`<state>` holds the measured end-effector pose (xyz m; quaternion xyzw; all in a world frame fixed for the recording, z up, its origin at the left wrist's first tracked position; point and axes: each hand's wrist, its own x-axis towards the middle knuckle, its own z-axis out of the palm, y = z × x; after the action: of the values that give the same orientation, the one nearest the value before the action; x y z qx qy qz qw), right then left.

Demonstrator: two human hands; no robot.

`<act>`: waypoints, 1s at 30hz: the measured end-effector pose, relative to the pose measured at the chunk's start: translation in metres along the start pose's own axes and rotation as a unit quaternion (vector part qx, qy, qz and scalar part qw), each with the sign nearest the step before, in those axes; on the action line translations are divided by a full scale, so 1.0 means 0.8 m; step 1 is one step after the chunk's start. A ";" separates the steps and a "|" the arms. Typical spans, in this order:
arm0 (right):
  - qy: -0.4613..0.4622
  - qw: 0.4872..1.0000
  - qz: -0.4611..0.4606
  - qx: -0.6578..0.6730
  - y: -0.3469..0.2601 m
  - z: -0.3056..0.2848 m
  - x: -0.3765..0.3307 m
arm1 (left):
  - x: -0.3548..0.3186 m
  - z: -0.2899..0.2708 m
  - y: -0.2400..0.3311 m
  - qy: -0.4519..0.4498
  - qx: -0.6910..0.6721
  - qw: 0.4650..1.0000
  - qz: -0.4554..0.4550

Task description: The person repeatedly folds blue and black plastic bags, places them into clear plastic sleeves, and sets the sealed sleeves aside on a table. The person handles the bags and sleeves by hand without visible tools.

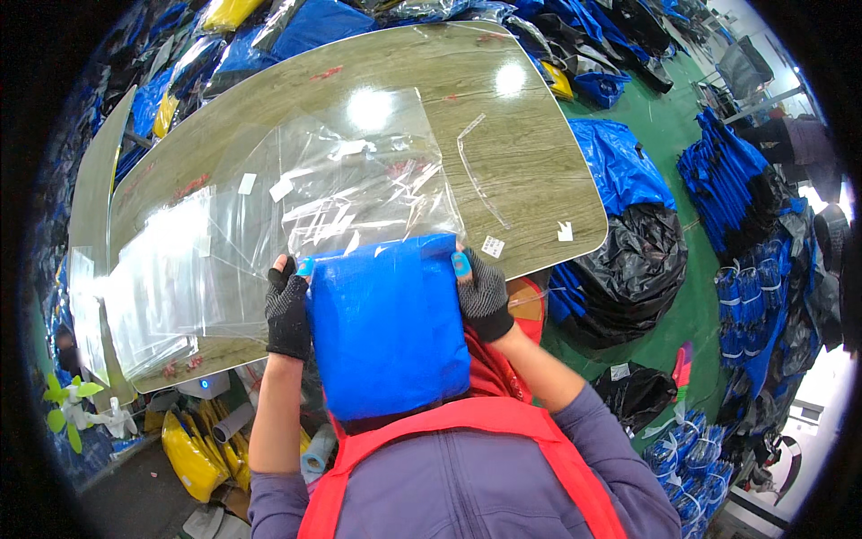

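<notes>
Directly ahead, the wooden tabletop (530,171) carries clear plastic bags (350,180). Nearer, the folded blue bundle (386,323) stands long axis upright, left hand (287,310) and right hand (483,292) clamping its upper corners, equally near.

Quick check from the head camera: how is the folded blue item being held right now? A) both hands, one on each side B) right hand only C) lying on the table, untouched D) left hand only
A: the left hand and the right hand each grip one side of the folded blue item, held up at the near edge of the wooden table.
</notes>
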<state>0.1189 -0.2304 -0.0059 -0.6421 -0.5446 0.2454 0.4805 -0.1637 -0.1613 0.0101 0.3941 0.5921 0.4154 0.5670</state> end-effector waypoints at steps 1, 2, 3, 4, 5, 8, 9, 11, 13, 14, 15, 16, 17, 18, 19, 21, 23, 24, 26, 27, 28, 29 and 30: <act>-0.005 0.999 0.034 -0.016 0.004 0.004 -0.019 | 0.002 -0.005 0.005 -0.022 0.004 0.999 -0.037; -0.030 0.999 0.036 -0.024 0.005 0.005 -0.037 | 0.000 -0.009 0.010 -0.059 0.009 0.996 -0.060; -0.053 0.997 0.038 -0.032 0.004 -0.001 -0.053 | -0.004 -0.013 0.017 -0.094 0.012 0.992 -0.080; -0.076 0.995 0.041 -0.039 0.001 -0.012 -0.067 | -0.011 -0.017 0.023 -0.144 0.016 0.986 -0.087; -0.130 0.990 0.048 -0.029 -0.002 -0.027 -0.073 | -0.019 -0.018 0.029 -0.215 0.004 0.974 -0.071; -0.293 0.953 0.078 0.005 -0.014 -0.093 -0.058 | -0.051 -0.013 0.038 -0.251 0.054 0.962 -0.093; -0.354 0.929 0.105 0.006 -0.017 -0.111 -0.044 | -0.062 -0.008 0.038 -0.256 0.078 0.959 -0.094; -0.276 0.950 0.146 0.016 -0.024 -0.119 -0.016 | -0.080 0.005 0.032 -0.250 0.032 0.958 -0.137; -0.156 0.893 0.280 0.315 -0.031 -0.106 0.000 | -0.096 0.013 0.024 -0.239 -0.041 0.959 -0.150; -0.191 0.903 0.256 0.288 -0.038 -0.093 -0.007 | -0.106 0.014 0.020 -0.230 -0.026 0.966 -0.115; -0.201 0.916 0.226 0.265 -0.044 -0.075 -0.016 | -0.111 0.013 0.017 -0.240 -0.006 0.965 -0.106; -0.221 0.924 0.208 0.233 -0.050 -0.066 -0.031 | -0.120 0.008 0.016 -0.265 0.005 0.961 -0.076; -0.206 0.930 0.168 0.254 -0.052 -0.061 -0.045 | -0.125 0.004 0.013 -0.304 0.022 0.952 -0.035; -0.198 0.931 0.147 0.268 -0.056 -0.059 -0.063 | -0.133 0.002 0.010 -0.280 0.001 0.959 0.045; -0.205 0.935 0.111 0.266 -0.055 -0.063 -0.075 | -0.139 0.000 0.006 -0.234 0.041 0.971 0.006; -0.206 0.937 0.192 0.205 -0.047 -0.078 -0.089 | -0.150 0.004 -0.007 -0.169 0.111 0.979 -0.033; -0.213 0.881 0.343 0.245 -0.035 -0.096 -0.087 | -0.155 0.019 -0.023 -0.159 0.102 0.980 -0.063; -0.232 0.867 0.392 0.203 -0.033 -0.096 -0.092 | -0.155 0.026 -0.029 -0.172 0.100 0.978 -0.064; -0.209 0.880 0.376 0.202 -0.025 -0.099 -0.088 | -0.143 0.033 -0.033 -0.209 0.123 0.969 -0.043; -0.189 0.888 0.355 0.221 -0.024 -0.097 -0.087 | -0.130 0.036 -0.031 -0.221 0.139 0.964 -0.049; -0.195 0.877 0.375 0.227 -0.023 -0.096 -0.089 | -0.116 0.032 -0.025 -0.262 0.154 0.950 -0.071; -0.177 0.889 0.341 0.247 -0.025 -0.092 -0.093 | -0.099 0.020 -0.012 -0.298 0.182 0.931 -0.106; -0.181 0.893 0.327 0.249 -0.023 -0.093 -0.094 | -0.077 0.021 -0.003 -0.215 0.095 0.966 -0.111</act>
<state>0.1511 -0.3279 0.0261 -0.5875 -0.3022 0.6287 0.4101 -0.1445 -0.2191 0.0284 0.4581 0.5327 0.1973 0.6837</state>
